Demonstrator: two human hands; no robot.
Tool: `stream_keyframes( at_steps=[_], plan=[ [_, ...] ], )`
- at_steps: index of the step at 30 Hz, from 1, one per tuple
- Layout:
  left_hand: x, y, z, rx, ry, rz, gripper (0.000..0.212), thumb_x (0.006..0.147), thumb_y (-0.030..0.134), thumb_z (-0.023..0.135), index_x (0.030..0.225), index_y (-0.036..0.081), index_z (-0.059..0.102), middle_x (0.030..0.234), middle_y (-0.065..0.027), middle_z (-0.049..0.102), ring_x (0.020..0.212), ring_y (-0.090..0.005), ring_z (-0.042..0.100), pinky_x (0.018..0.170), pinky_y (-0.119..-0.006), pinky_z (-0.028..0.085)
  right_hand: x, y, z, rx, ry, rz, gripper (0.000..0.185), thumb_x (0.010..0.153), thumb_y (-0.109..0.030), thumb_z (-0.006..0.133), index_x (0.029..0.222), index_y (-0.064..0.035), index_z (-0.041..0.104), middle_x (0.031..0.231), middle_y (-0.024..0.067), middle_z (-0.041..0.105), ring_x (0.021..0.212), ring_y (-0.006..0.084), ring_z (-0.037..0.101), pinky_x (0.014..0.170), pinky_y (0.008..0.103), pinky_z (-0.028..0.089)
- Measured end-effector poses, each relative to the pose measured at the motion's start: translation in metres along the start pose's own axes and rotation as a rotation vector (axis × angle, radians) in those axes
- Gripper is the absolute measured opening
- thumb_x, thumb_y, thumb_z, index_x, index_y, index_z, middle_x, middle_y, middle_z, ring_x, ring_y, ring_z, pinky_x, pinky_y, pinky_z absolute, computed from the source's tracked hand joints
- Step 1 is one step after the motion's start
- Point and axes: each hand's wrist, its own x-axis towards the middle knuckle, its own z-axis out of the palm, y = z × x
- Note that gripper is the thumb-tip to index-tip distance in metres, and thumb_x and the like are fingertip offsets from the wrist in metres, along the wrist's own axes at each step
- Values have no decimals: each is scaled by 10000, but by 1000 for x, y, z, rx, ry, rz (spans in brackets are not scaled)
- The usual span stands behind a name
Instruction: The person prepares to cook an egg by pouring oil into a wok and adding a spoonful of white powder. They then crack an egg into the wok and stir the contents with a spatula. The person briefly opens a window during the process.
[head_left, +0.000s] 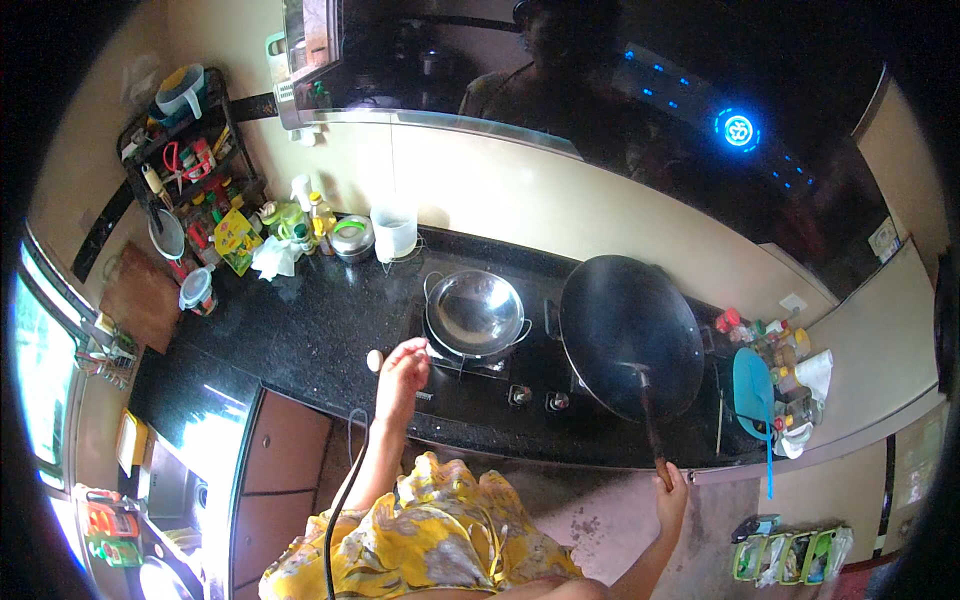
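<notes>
My left hand (405, 369) is over the front of the black counter, fingers curled, just left of a small two-handled steel pan (474, 311). Whether anything is between its fingertips is unclear. A pale egg (376, 361) lies on the counter beside its knuckles. In my right hand (672, 495) is the wooden end of a long-handled cooking utensil (654, 435). Its far end reaches into a large dark wok (626, 322), where the head is hard to make out. Both the steel pan and the wok stand on the black gas stove (536, 367).
Behind the pan are a white plastic container (394, 232), a lidded steel pot (352, 238) and bottles. A blue plastic item (753, 394) stands right of the wok by several jars (795, 345). A loose dark cable (341, 502) hangs near my left arm. Overhead is a range hood (675, 187).
</notes>
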Motion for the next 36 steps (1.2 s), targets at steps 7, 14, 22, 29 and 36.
stream_keyframes(
  at_steps=[7,14,22,29,36],
  plan=[
    [2,-20,-26,48,117,-224,179,840,77,480,998,56,561,707,36,506,534,-21,422,450,-151,315,-3,2,7,-146,66,7,420,794,-125,580,1177,15,482,1168,185,521,1012,282,541,866,333,413],
    [12,-4,-100,57,276,-167,178,813,67,514,978,54,578,712,20,520,488,-22,391,426,-163,273,-10,-67,45,-129,474,-88,277,859,-170,550,1094,-24,556,1015,122,580,864,170,559,727,266,452],
    [-15,44,-181,61,489,-144,159,830,72,500,973,54,568,702,23,516,494,-16,406,426,-160,296,-13,-239,352,244,-741,-448,493,766,-128,655,1210,-42,460,1045,124,594,704,130,584,640,267,484],
    [-47,69,-230,99,602,-208,165,820,54,505,975,55,562,699,15,519,488,-28,422,432,-167,312,-17,-302,531,-438,-629,-725,593,739,-334,658,1211,-75,409,1065,156,520,936,318,557,749,429,483],
    [-62,84,-284,114,703,-254,170,823,67,498,981,59,561,708,20,527,497,-28,435,438,-170,334,-35,-299,573,-421,-636,-894,443,721,-153,677,1103,-82,467,1038,125,508,881,296,568,729,363,494]
  ],
)
